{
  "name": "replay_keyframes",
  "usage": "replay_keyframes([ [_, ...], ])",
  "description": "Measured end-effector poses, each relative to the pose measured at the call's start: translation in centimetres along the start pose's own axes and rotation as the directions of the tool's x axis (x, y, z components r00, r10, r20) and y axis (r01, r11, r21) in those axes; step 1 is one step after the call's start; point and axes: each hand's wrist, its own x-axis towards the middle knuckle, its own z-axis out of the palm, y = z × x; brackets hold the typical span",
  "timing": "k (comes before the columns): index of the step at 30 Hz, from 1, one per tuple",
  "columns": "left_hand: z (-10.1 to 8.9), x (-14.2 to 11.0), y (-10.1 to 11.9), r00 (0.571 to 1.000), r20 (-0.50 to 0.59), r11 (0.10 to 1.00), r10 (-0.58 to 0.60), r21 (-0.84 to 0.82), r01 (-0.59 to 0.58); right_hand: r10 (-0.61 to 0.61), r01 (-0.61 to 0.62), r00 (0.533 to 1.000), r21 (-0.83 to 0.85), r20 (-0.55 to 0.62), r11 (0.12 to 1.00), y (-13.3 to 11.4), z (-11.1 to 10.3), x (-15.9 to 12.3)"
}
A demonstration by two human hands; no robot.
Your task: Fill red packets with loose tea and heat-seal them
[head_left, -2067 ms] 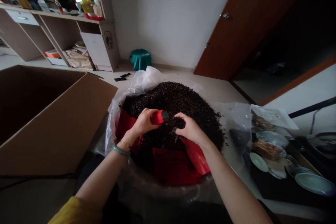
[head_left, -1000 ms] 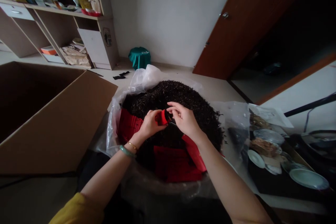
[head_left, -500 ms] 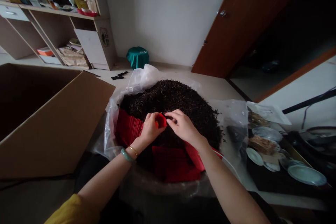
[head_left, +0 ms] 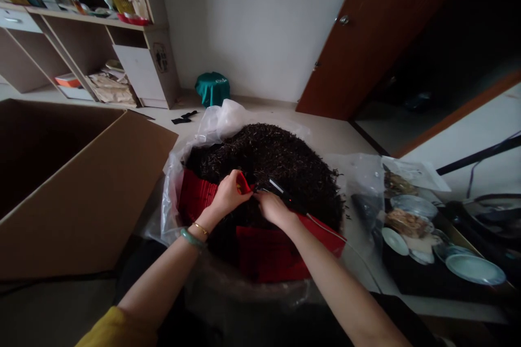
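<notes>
A heap of dark loose tea leaves [head_left: 280,160] fills a clear plastic bag [head_left: 222,119] in front of me. My left hand [head_left: 228,195] is closed on a small red pouch [head_left: 243,182], most of it hidden by the fingers. My right hand [head_left: 272,207] is closed round a black corded tool [head_left: 283,193] whose tip meets the pouch; its white cord [head_left: 345,241] trails to the right. Flat red pouches lie in a stack at the left [head_left: 197,195] and in front [head_left: 268,255] of the heap.
A big open cardboard box [head_left: 81,195] stands at my left. At the right a dark tray [head_left: 431,282] carries several small dishes and saucers. Farther off are a shelf unit [head_left: 134,59], a green cloth-covered thing [head_left: 212,88] and a brown door [head_left: 366,38].
My right hand left off pinching the pouch's top, dropped lower and now grips the black corded tool against the pouch. My left hand still holds the pouch, a little lower.
</notes>
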Motion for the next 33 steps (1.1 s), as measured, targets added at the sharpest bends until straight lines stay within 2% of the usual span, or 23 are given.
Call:
replay_keyframes([
  [3, -0.2, 0.0, 0.1, 0.999, 0.026, 1.0, 0.022, -0.007, -0.022, 0.041, -0.04, 0.999, -0.068, 0.006, 0.997, -0.4, 1.1, 1.7],
  [8, 0.0, 0.0, 0.0, 0.999, 0.03, 0.999, 0.03, 0.017, -0.03, 0.065, -0.059, 0.997, -0.136, 0.045, 0.989, 0.0, 0.6, 3.6],
  [12, 0.1, 0.0, -0.1, 0.999, 0.04, 0.999, 0.036, 0.033, -0.038, 0.077, -0.067, 0.994, -0.136, 0.074, 0.988, 0.1, 0.7, 4.1],
  [17, 0.1, -0.1, -0.1, 0.998, 0.043, 0.999, 0.047, 0.024, -0.048, 0.071, -0.068, 0.997, -0.07, 0.041, 0.995, 0.1, 0.9, 4.2],
  [20, 0.1, 0.0, -0.2, 0.998, 0.054, 1.0, 0.027, -0.003, -0.027, 0.027, -0.027, 1.0, 0.011, 0.0, 1.0, 0.7, -0.6, 3.2],
  [24, 0.2, 0.0, -0.3, 0.999, 0.051, 1.0, 0.009, -0.022, -0.008, 0.017, 0.001, 0.99, 0.129, -0.143, 0.992, 1.2, -4.7, 1.2],
  [26, 0.4, 0.0, -0.4, 1.0, 0.026, 1.0, 0.013, -0.007, -0.013, 0.023, 0.069, 0.965, 0.338, -0.261, 0.939, 0.6, -6.7, 0.4],
  [28, 0.5, 0.0, -0.5, 1.0, 0.013, 1.0, 0.012, 0.003, -0.012, -0.003, 0.158, 0.949, 0.465, -0.317, 0.871, -0.3, -8.0, 0.1],
  [30, 0.5, 0.0, -0.5, 1.0, 0.016, 1.0, 0.009, 0.001, -0.009, 0.007, 0.189, 0.942, 0.546, -0.336, 0.816, -1.0, -8.5, 0.2],
  [33, 0.4, 0.0, -0.5, 1.0, 0.015, 1.0, 0.008, -0.004, -0.008, 0.057, 0.183, 0.932, 0.603, -0.357, 0.777, -1.0, -7.9, 0.4],
])
